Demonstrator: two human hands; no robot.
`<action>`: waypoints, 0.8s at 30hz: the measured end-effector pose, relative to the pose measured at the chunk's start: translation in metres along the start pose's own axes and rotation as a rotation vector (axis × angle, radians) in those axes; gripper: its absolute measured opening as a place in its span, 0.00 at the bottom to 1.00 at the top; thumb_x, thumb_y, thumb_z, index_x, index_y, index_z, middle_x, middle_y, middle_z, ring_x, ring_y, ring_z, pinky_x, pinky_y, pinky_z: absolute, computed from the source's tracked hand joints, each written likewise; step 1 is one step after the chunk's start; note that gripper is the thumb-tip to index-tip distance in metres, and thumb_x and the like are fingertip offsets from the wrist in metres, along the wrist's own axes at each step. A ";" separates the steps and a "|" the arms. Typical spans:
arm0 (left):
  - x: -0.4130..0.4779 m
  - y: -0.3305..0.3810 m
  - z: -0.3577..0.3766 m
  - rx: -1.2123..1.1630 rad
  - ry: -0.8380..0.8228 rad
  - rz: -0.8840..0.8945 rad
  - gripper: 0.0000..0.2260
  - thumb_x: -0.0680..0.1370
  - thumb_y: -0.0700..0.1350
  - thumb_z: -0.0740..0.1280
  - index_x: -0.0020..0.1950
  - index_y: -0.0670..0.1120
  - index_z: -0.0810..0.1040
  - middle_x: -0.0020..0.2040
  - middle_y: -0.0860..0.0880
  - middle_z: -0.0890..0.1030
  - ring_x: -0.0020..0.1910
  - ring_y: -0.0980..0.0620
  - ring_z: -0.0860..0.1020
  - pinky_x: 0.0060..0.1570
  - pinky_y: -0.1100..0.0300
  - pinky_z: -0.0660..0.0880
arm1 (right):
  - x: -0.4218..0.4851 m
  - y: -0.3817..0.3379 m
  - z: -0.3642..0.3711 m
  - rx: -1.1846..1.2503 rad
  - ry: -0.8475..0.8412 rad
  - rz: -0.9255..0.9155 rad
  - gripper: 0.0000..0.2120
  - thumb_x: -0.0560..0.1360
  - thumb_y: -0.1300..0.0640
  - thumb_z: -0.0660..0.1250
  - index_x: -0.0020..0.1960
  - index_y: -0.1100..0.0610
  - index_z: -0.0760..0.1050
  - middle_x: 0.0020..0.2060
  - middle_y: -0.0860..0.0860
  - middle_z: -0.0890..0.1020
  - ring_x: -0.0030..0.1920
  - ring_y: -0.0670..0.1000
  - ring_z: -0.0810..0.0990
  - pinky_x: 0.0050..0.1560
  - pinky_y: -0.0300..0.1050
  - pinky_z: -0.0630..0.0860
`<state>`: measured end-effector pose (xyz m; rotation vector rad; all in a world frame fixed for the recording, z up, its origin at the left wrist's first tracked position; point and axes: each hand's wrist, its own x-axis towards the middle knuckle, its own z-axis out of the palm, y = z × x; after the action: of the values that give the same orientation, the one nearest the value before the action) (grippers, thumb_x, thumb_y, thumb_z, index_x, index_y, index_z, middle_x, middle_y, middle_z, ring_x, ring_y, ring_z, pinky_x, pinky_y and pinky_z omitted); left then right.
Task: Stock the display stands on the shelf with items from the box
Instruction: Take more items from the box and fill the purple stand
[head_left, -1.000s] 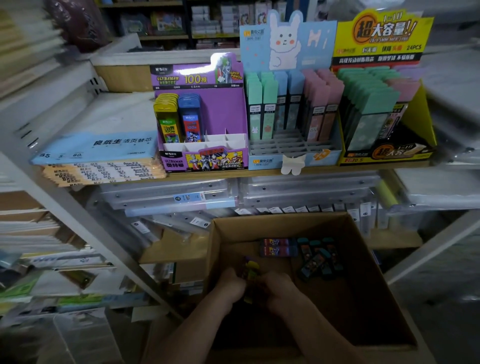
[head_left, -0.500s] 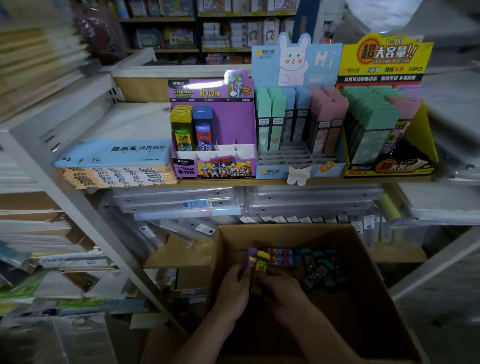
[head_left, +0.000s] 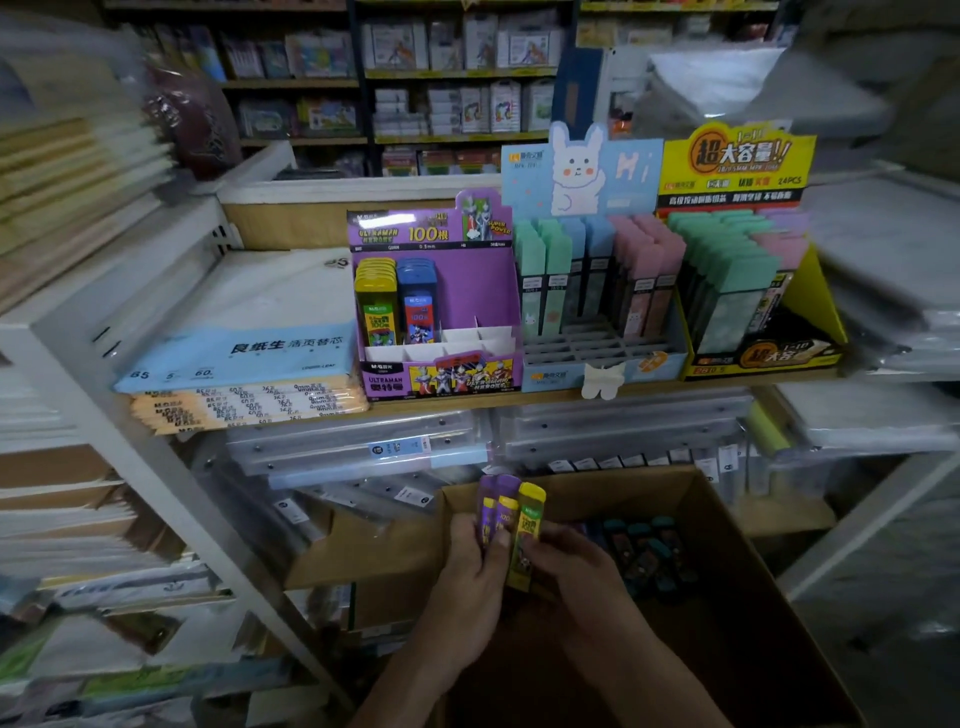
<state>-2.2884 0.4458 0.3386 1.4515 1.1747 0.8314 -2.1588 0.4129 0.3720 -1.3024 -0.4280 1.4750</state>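
Near the bottom of the scene, over the open cardboard box, both hands hold a small fan of lead-refill cases upright; the left hand has its grip curled round two purple cases, thumb laid across their fronts; the right hand pinches the lower part of a yellow case, which sits just right of the purple pair and touches them; the caps of all three stand above the near-left rim of the box; deeper in the box, to the right of the hands, a loose cluster of dark teal-capped cases lies on the bottom; on the wooden shelf farther off stand three display stands side by side; the purple stand on the left has a row of yellow cases and a row of blue cases in its left slots, with white dividers bare to the right of them; the blue rabbit stand in the middle carries green, blue and pink packs at the back; the yellow stand on the right is packed with green and pink packs; left of the stands lies a stack of paper packs.
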 end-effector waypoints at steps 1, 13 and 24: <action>0.000 0.004 -0.005 0.007 -0.029 0.013 0.05 0.85 0.50 0.58 0.58 0.51 0.70 0.49 0.55 0.80 0.45 0.66 0.79 0.42 0.72 0.72 | -0.004 -0.003 0.003 -0.007 0.007 -0.031 0.09 0.78 0.66 0.66 0.57 0.64 0.82 0.52 0.63 0.85 0.59 0.65 0.82 0.65 0.69 0.73; -0.006 0.083 -0.081 -0.138 -0.137 0.166 0.17 0.77 0.63 0.60 0.65 0.64 0.74 0.59 0.59 0.82 0.58 0.62 0.80 0.59 0.56 0.78 | -0.042 -0.051 0.069 -0.138 0.022 -0.464 0.11 0.66 0.59 0.73 0.48 0.56 0.86 0.46 0.58 0.87 0.51 0.60 0.86 0.53 0.55 0.81; 0.001 0.114 -0.164 -0.331 0.028 0.318 0.09 0.74 0.58 0.66 0.51 0.59 0.80 0.42 0.44 0.84 0.37 0.48 0.85 0.32 0.61 0.79 | -0.047 -0.107 0.128 -0.248 -0.056 -0.756 0.09 0.67 0.59 0.76 0.48 0.56 0.85 0.44 0.58 0.87 0.43 0.54 0.87 0.40 0.44 0.81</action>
<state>-2.4143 0.4976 0.4843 1.3674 0.7877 1.2072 -2.2283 0.4578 0.5240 -1.1025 -1.0358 0.8334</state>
